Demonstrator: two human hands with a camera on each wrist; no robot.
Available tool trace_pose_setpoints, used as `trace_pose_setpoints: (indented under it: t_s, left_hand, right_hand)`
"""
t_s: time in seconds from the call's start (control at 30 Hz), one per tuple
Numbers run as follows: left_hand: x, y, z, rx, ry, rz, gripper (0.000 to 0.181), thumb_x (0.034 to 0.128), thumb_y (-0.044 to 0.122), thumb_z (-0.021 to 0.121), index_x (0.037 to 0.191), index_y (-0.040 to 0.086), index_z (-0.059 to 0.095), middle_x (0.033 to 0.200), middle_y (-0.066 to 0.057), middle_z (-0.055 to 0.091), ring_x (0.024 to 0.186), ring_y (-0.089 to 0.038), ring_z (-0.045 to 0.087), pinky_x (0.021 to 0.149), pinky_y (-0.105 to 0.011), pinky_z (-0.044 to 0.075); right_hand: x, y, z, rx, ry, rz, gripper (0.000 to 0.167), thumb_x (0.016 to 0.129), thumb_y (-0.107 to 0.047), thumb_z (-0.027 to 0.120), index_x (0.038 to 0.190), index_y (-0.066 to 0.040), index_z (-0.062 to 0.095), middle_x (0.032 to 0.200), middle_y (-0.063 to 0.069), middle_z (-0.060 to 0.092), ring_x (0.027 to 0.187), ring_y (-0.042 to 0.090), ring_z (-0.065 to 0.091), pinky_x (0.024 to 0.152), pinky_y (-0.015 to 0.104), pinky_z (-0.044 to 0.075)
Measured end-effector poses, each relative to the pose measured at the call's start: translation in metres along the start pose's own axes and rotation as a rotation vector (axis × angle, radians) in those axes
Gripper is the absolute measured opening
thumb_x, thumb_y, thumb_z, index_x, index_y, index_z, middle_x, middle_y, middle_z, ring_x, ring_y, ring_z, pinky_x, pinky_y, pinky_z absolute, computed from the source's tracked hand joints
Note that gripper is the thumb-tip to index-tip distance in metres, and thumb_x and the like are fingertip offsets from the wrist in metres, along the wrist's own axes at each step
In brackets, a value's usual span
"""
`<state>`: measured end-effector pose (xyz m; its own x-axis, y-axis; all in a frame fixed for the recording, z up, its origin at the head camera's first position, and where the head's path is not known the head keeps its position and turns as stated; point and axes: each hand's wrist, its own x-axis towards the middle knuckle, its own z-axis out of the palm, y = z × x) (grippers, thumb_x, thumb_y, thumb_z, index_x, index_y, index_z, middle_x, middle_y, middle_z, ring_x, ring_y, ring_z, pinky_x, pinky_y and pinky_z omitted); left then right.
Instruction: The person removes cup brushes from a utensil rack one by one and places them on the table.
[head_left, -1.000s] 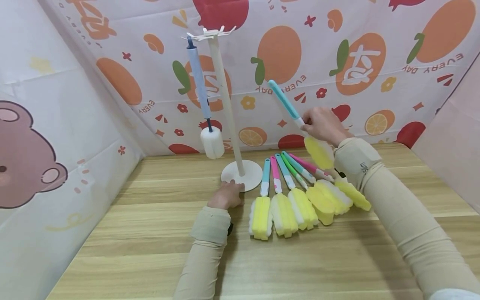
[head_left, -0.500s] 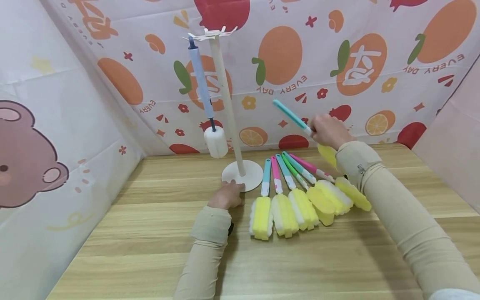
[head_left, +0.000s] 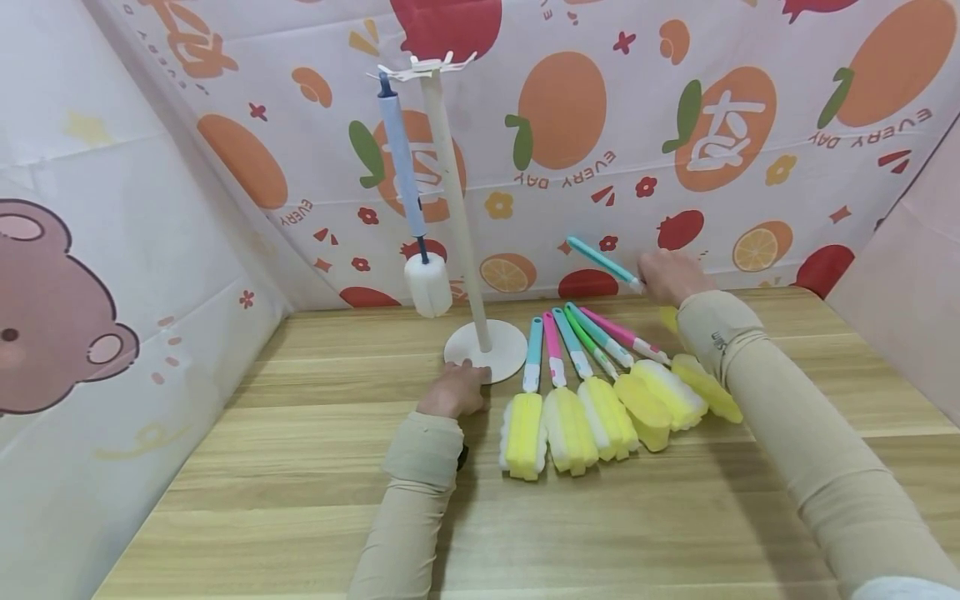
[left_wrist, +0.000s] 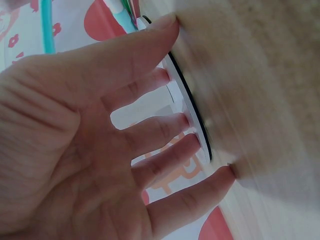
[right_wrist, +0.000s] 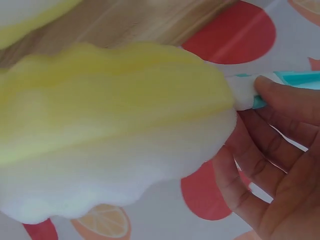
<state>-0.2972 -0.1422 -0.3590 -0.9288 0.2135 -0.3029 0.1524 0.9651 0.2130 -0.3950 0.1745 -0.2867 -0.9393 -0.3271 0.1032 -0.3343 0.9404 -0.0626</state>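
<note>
At the far right of the table, my right hand (head_left: pixel 669 275) holds a bottle brush (head_left: pixel 602 262) with a turquoise handle above the surface. The right wrist view shows the thumb and fingers pinching the white neck, beside the brush's yellow-and-white sponge head (right_wrist: pixel 120 107). My left hand (head_left: pixel 453 390) rests with its fingertips on the front of a white round base (head_left: pixel 507 343), its fingers nearly straight in the left wrist view. From the hooked top of the stand (head_left: pixel 452 183) hangs a blue-handled brush (head_left: pixel 403 167) with a white sponge head.
Several sponge brushes (head_left: pixel 572 429) with turquoise, pink and green handles lie fanned out on the wooden table (head_left: pixel 315 467), between the stand and my right forearm. A printed fruit cloth (head_left: pixel 300 150) closes off the back; a bear-printed cloth (head_left: pixel 187 250) stands at left.
My right hand has moved down and to the right with the turquoise brush, whose handle now lies flatter. The hanging brush has swung slightly. My left hand stays on the base.
</note>
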Motion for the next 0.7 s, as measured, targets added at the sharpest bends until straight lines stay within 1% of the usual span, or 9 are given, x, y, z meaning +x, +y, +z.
trace_pose_setpoints:
  t_s: [0.13,0.27,0.33,0.4,0.5,0.57,0.63,0.7]
  left_hand:
    - [-0.001,0.001,0.000,-0.009,-0.004,-0.005,0.043,0.0940,0.012,0.071,0.135,0.010,0.062,0.131,-0.019,0.054,0.120,-0.039,0.046,0.094,-0.054,0.048]
    - [0.000,0.000,0.000,-0.014,-0.005,-0.005,0.043,0.0941,0.012,0.071,0.136,0.009,0.061,0.133,-0.019,0.053,0.121,-0.039,0.046,0.095,-0.054,0.048]
    - [0.001,-0.001,0.000,-0.014,-0.005,-0.005,0.043,0.0940,0.011,0.071,0.136,0.009,0.061,0.134,-0.020,0.053,0.122,-0.040,0.045,0.095,-0.055,0.048]
    - [0.002,-0.001,0.001,-0.012,-0.007,-0.006,0.044,0.0944,0.011,0.070,0.137,0.009,0.060,0.135,-0.020,0.052,0.123,-0.040,0.045,0.096,-0.054,0.047]
    - [0.000,0.000,0.000,-0.010,-0.012,-0.007,0.044,0.0952,0.012,0.070,0.138,0.008,0.060,0.136,-0.020,0.052,0.124,-0.040,0.045,0.098,-0.053,0.046]
    - [0.002,-0.001,0.001,0.000,-0.008,0.000,0.043,0.0949,0.013,0.070,0.137,0.007,0.060,0.133,-0.020,0.053,0.122,-0.040,0.046,0.096,-0.053,0.047]
    - [0.000,-0.001,0.000,0.005,-0.006,0.002,0.042,0.0947,0.012,0.070,0.136,0.006,0.060,0.132,-0.020,0.053,0.121,-0.040,0.046,0.096,-0.052,0.047]
    - [0.000,-0.001,0.000,0.008,-0.002,0.006,0.042,0.0942,0.012,0.070,0.134,0.006,0.061,0.131,-0.020,0.054,0.120,-0.040,0.047,0.095,-0.052,0.047]
  right_hand:
    - [-0.001,0.004,0.005,-0.036,-0.039,0.007,0.012,0.089,0.001,0.074,0.094,0.008,0.065,0.083,0.017,0.064,0.075,0.031,0.060,0.074,0.048,0.057]
    - [-0.003,0.006,0.008,-0.086,-0.101,0.006,0.012,0.090,-0.001,0.072,0.095,0.006,0.064,0.085,0.015,0.062,0.077,0.030,0.059,0.077,0.049,0.057]
    - [-0.004,0.007,0.010,-0.077,-0.143,0.016,0.009,0.090,0.001,0.069,0.096,0.004,0.063,0.087,0.014,0.063,0.078,0.029,0.059,0.079,0.049,0.056]
    - [-0.005,0.006,0.012,-0.071,-0.189,0.025,0.010,0.091,0.004,0.066,0.100,0.004,0.062,0.089,0.014,0.064,0.079,0.029,0.059,0.081,0.049,0.055]
    - [-0.006,0.006,0.016,-0.055,-0.249,0.059,0.017,0.091,0.006,0.064,0.108,0.004,0.062,0.093,0.015,0.066,0.081,0.029,0.059,0.079,0.047,0.055]
    - [-0.007,0.004,0.018,-0.091,-0.277,0.067,0.022,0.091,0.005,0.065,0.112,0.003,0.062,0.096,0.016,0.066,0.080,0.029,0.059,0.076,0.044,0.055]
    - [-0.007,0.003,0.019,-0.114,-0.295,0.072,0.027,0.090,0.006,0.064,0.117,0.004,0.062,0.099,0.018,0.067,0.080,0.029,0.059,0.072,0.041,0.054]
    - [-0.007,0.002,0.021,-0.138,-0.308,0.070,0.034,0.089,0.008,0.062,0.123,0.006,0.059,0.104,0.022,0.067,0.081,0.029,0.059,0.069,0.040,0.054]
